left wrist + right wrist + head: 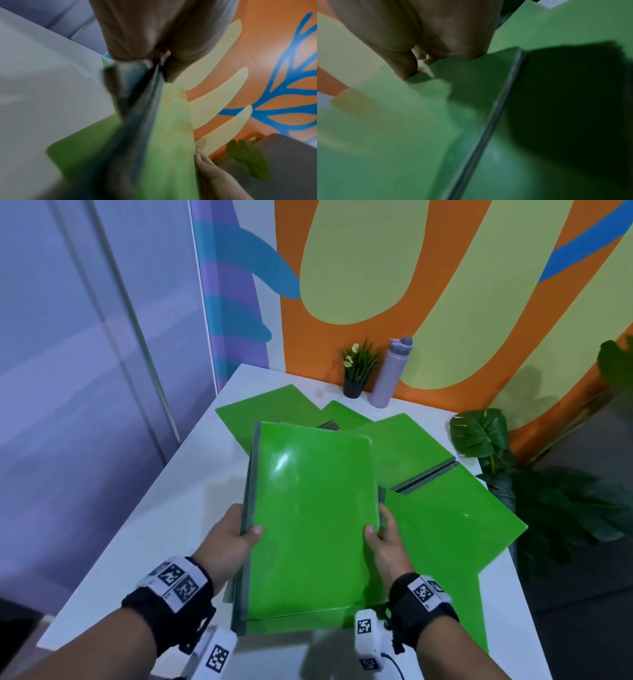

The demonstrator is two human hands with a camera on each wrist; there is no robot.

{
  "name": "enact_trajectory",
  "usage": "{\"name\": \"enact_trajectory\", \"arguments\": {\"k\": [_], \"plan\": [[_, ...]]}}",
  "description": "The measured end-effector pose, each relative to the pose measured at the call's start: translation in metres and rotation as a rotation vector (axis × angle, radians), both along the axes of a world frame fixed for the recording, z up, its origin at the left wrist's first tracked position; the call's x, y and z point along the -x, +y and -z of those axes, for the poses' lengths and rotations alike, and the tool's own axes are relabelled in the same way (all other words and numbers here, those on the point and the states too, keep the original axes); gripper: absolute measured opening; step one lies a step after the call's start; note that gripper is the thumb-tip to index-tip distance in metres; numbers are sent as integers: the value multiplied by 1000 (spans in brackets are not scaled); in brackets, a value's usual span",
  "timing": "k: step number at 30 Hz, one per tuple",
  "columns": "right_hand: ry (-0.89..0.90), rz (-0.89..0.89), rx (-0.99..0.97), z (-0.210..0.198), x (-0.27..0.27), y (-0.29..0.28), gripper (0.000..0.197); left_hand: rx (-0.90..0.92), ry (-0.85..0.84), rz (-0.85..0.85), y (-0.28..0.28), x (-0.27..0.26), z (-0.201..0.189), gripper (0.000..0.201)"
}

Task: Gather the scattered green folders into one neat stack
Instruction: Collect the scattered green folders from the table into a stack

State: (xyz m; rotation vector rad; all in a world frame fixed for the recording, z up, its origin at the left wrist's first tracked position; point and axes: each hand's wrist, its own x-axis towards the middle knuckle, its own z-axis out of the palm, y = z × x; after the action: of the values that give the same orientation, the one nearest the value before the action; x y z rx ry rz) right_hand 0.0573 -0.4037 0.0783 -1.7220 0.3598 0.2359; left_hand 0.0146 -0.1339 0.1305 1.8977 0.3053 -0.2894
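Note:
A bundle of glossy green folders (308,518) with grey spines is held above the white table (164,508), tilted toward me. My left hand (236,534) grips its grey spine edge, thumb on top. My right hand (380,534) grips the opposite edge, thumb on the cover. More green folders lie scattered beneath: one at the back left (267,409), one at the back right (407,446), one at the right (455,529). The left wrist view shows the spine edge (147,105) pinched by the left hand (161,63). The right wrist view shows the right hand (423,65) on a green cover (402,128).
A small potted plant (358,369) and a lilac bottle (390,373) stand at the table's back edge by the painted wall. A large leafy plant (548,484) stands off the table's right side. The table's left part shows bare white surface.

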Motion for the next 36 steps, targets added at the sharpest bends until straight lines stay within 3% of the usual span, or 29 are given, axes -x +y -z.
{"name": "enact_trajectory", "arguments": {"k": [2, 5, 7, 10, 13, 16, 20, 26, 28, 31, 36], "plan": [[9, -38, 210, 13, 0, 1, 58, -60, -7, -36, 2, -2, 11, 17], [145, -190, 765, 45, 11, -13, 64, -77, 30, -92, 9, -5, 29, 17], [228, -341, 916, 66, 26, -23, 73, -99, 72, -123, 14, -4, 41, 16], [254, -521, 981, 81, 48, -39, 88, -108, 126, -140, 21, -4, 55, 15], [271, -489, 1041, 81, 64, -77, 90, -130, 184, -85, 16, -7, 65, 17], [290, -347, 1080, 81, 68, -101, 79, -179, 274, -58, 19, -4, 75, 21], [232, -245, 1124, 86, 72, -96, 47, -239, 334, -99, 18, 3, 87, 30], [262, -223, 1128, 95, 77, -66, 44, -158, 483, -93, 26, 4, 119, 60], [363, -164, 1013, 90, 75, -67, 42, -156, 491, -72, 28, 5, 136, 54], [445, -104, 811, 73, 65, -70, 33, -150, 422, -97, 19, 9, 118, 46], [195, 12, 893, 18, 38, -77, 14, -214, 212, -196, 15, 0, 88, 20]]}}
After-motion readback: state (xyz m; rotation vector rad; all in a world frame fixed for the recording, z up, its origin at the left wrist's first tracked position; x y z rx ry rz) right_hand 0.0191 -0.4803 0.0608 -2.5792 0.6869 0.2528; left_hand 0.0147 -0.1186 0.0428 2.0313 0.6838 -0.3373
